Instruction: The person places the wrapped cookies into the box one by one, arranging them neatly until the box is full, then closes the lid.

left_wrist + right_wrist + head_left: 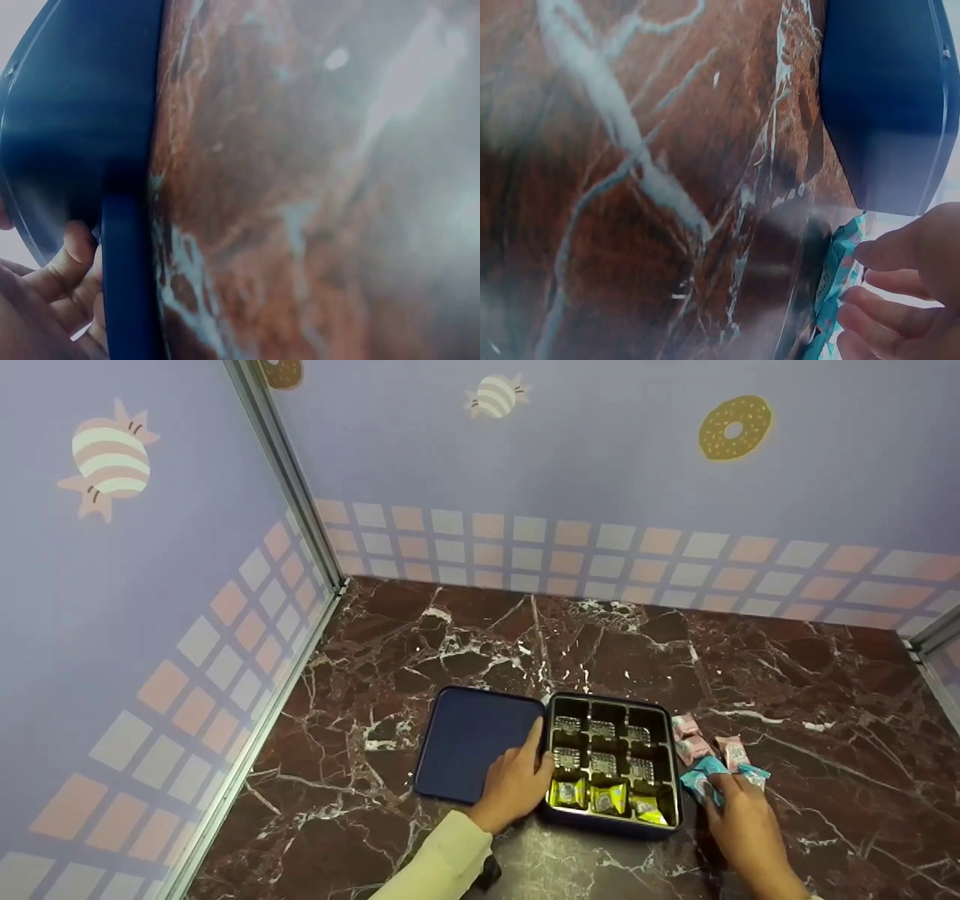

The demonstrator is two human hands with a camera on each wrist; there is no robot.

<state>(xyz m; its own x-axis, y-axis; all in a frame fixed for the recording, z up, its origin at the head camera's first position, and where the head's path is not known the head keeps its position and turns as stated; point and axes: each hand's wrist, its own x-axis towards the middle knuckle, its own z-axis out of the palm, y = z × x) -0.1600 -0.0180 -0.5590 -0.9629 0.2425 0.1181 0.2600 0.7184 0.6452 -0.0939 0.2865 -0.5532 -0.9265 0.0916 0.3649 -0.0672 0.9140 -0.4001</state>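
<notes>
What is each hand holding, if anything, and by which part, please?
The right hand touches a blue candy with its fingertips; a grip cannot be confirmed. The left hand rests against the box's left side, without a clear hold.

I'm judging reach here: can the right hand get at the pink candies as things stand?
Likely yes: the right hand is on the blue candies, but the pink candies lie close by and nothing seems to block them.

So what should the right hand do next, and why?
Probably pinch one blue candy and lift it toward the middle row of the tin. The right hand touches blue wrapping, yellow candies fill the row nearest the person, and the other six compartments look empty.
</notes>
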